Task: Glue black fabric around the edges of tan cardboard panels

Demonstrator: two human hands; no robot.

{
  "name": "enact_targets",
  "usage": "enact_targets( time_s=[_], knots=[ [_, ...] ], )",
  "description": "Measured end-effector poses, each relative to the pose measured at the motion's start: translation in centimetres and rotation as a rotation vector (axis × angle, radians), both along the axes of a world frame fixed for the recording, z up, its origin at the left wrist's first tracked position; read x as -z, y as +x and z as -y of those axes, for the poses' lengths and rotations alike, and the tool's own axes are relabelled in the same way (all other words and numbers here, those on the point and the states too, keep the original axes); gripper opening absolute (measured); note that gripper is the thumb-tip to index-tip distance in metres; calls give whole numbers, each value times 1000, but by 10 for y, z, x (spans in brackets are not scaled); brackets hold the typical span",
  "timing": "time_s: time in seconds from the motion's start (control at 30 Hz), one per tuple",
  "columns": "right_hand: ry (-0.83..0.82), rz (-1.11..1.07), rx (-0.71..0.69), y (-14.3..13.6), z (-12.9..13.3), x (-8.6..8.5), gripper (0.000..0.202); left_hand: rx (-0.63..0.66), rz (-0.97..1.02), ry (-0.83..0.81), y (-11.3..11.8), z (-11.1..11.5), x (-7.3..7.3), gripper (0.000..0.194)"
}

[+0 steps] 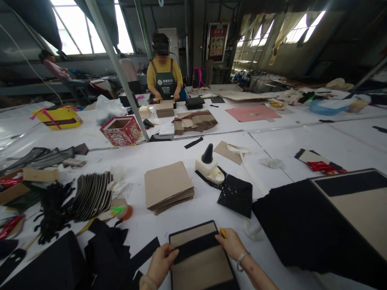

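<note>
A tan board (202,264) with black edging lies at the bottom centre, crossed by a black strip (196,245). My left hand (161,259) pinches the strip's left end at the board's left edge. At the right edge, my right hand (231,243) is closed, its fingertips at the strip's other end, with a yellow tool (223,232) held in it. Beyond the board sits a stack of tan boards (169,185). A white glue bottle with a black cap (208,161) lies on black material to the right of that stack.
Black sheets (287,221) and a larger edged board (359,201) cover the right side. Black pieces (109,253), curved strips (92,195) and an orange pot (124,211) are at the left. Across the white table (217,133), a person (165,78) works behind stacked boards.
</note>
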State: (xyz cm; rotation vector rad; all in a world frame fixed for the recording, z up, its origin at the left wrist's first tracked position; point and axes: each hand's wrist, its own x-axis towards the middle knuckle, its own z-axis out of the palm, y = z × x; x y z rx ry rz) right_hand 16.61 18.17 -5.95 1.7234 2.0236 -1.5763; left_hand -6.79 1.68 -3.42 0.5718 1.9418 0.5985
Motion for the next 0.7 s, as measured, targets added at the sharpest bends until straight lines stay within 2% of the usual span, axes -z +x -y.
enact_targets(
  time_s=[0.13, 0.3, 0.57, 0.7],
  knots=[
    [36, 49, -33, -8, -8, 9, 19, 23, -156, -9, -7, -12, 12, 28],
    [90, 111, -67, -12, -14, 17, 18, 64, -314, -65, -17, -16, 23, 32],
    [112, 190, -96, -17, -11, 18, 16, 65, -367, -145, -9, -18, 18, 29],
    [102, 211, -98, -19, -12, 16, 16, 30, -344, -149, -8, -17, 19, 33]
  ],
)
